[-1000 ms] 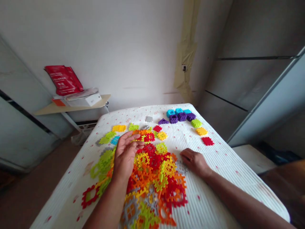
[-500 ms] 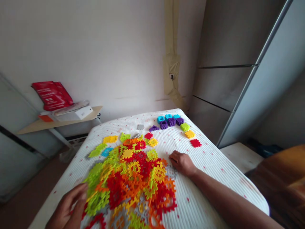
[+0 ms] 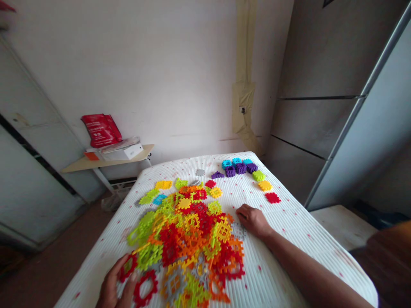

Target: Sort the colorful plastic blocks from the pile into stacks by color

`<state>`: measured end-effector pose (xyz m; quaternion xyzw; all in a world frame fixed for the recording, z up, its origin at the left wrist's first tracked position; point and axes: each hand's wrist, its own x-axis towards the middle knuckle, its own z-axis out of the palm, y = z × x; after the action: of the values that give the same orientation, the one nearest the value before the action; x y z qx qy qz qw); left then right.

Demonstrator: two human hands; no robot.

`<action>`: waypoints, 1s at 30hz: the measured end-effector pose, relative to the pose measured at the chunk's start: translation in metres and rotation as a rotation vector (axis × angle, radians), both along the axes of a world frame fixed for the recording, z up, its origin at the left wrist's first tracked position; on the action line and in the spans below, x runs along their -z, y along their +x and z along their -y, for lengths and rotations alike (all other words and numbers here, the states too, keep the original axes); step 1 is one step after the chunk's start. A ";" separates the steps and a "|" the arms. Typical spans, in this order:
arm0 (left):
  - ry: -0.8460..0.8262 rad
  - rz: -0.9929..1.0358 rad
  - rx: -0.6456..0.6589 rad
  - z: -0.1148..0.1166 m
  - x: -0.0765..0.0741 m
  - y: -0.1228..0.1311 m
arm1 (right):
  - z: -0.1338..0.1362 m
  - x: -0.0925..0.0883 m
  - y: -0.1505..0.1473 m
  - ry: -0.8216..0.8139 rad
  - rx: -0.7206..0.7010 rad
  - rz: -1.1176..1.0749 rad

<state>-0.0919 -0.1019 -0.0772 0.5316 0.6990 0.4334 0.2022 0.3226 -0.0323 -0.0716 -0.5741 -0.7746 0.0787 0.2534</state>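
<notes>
A heap of interlocking plastic pieces (image 3: 183,239), in red, orange, yellow, green and grey, is spread over the table. At its near left edge is my left hand (image 3: 115,282), with a red ring-shaped interlocking piece (image 3: 129,267) between thumb and fingers. Close beside it lies another red ring piece (image 3: 145,288). My right hand (image 3: 253,219) rests on the cloth just right of the heap, fingers curled under; anything inside them is hidden. A grey piece (image 3: 238,230) lies by its wrist.
Turquoise blocks (image 3: 236,161) and purple blocks (image 3: 240,168) stand at the far right of the white cloth-covered table (image 3: 289,231). Green, yellow and red squares (image 3: 272,197) line up nearer. Behind left, a small shelf (image 3: 80,164) bears a white box (image 3: 123,151) and red bag (image 3: 101,130).
The view has swung left, so the scene sits further right. My left hand's thumb and fingers now show around the red ring piece. My right hand stays in place on the cloth.
</notes>
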 end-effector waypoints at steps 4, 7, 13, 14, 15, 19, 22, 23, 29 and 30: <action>0.028 -0.025 -0.007 0.003 -0.001 0.003 | 0.000 0.001 0.000 -0.006 -0.003 0.002; 0.083 -0.076 0.000 0.003 0.000 0.005 | -0.001 0.002 0.001 -0.005 -0.005 0.004; 0.133 -0.087 0.001 0.002 -0.001 0.009 | -0.002 0.006 0.003 0.006 -0.012 0.021; 0.134 -0.083 0.004 0.002 -0.001 0.009 | -0.002 0.006 0.004 0.011 -0.014 0.022; 0.133 -0.079 0.009 0.003 -0.001 0.009 | -0.002 0.007 0.004 0.017 -0.017 0.020; 0.121 -0.076 0.053 0.005 -0.001 0.011 | -0.003 0.009 0.006 0.050 -0.038 0.000; 0.119 -0.075 0.070 0.006 -0.001 0.013 | -0.004 0.011 0.007 0.062 -0.051 -0.013; 0.118 -0.072 0.066 0.006 -0.001 0.013 | -0.005 0.012 0.008 0.062 -0.052 -0.017; 0.100 -0.043 0.078 0.006 0.002 0.011 | -0.008 0.017 0.012 0.068 -0.058 -0.030; 0.101 -0.032 0.080 0.006 0.002 0.011 | -0.008 0.017 0.012 0.068 -0.061 -0.038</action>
<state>-0.0811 -0.1080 -0.0795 0.5754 0.6579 0.4509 0.1810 0.3349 -0.0246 -0.0884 -0.5398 -0.7890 0.0705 0.2848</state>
